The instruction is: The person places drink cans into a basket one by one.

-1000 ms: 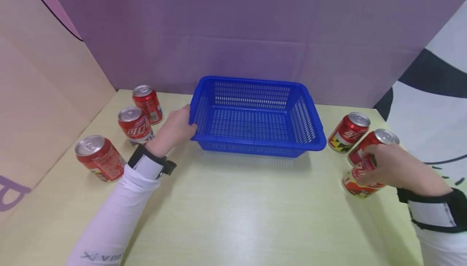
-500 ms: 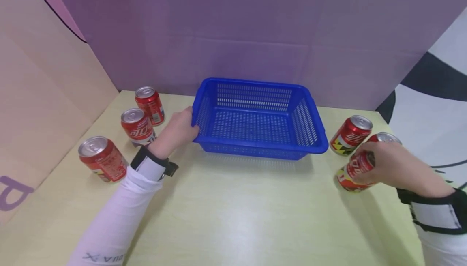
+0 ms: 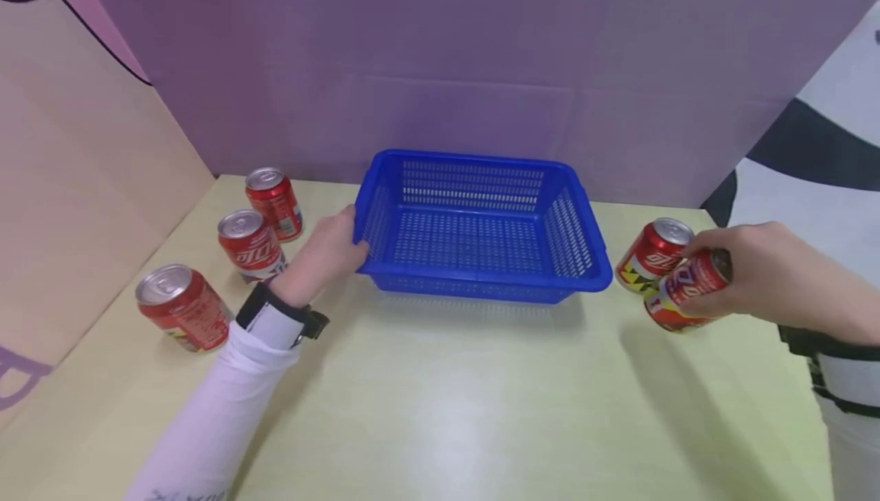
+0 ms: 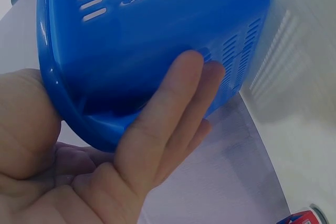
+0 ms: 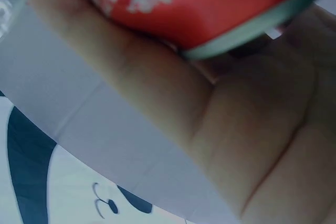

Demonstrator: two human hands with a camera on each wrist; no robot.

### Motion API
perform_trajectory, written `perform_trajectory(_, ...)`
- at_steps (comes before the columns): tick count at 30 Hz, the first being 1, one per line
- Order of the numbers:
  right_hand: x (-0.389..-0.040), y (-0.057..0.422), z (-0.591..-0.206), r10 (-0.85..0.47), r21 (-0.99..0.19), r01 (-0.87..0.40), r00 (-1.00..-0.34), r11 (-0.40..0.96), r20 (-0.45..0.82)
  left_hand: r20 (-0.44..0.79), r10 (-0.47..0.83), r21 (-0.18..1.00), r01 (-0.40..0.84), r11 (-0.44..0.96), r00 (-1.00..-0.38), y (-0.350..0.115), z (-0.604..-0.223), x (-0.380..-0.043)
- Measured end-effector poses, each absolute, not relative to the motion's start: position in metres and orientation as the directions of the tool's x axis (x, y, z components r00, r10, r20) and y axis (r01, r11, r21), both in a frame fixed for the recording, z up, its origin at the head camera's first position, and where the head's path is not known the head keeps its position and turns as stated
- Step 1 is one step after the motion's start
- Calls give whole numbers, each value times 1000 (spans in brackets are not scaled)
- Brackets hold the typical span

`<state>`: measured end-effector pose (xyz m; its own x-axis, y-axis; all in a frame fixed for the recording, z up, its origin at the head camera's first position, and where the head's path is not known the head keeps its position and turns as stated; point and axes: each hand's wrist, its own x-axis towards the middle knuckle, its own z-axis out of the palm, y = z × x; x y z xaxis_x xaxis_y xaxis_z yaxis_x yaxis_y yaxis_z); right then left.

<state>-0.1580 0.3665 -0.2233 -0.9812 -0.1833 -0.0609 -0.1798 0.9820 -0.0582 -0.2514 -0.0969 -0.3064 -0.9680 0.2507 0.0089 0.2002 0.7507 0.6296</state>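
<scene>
In the head view, my left hand grips the left rim of a blue plastic basket. The left wrist view shows the thumb and fingers on either side of the basket's rim. My right hand holds a red Coke can, tilted and raised above the table, its shadow falling apart from it. Close behind that can stands another red can, upright. The right wrist view has the held can against the fingers. A second can seen earlier at the right is out of sight, probably behind the hand.
Three red cans stand at the left: a back can, a middle can and a front can near the left forearm. A purple wall panel rises behind the basket. Printed panels flank the pale table.
My right hand has lifted the front right can off the table, moving it up and away from me towards the back can. The left hand stays on the basket, which keeps its place.
</scene>
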Motion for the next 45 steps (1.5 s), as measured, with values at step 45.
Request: perform_trajectory(45,-304,239,-174,-483,3,-500,-838,866,-255,27,241,626,205,752,-970,-98,-304,-245)
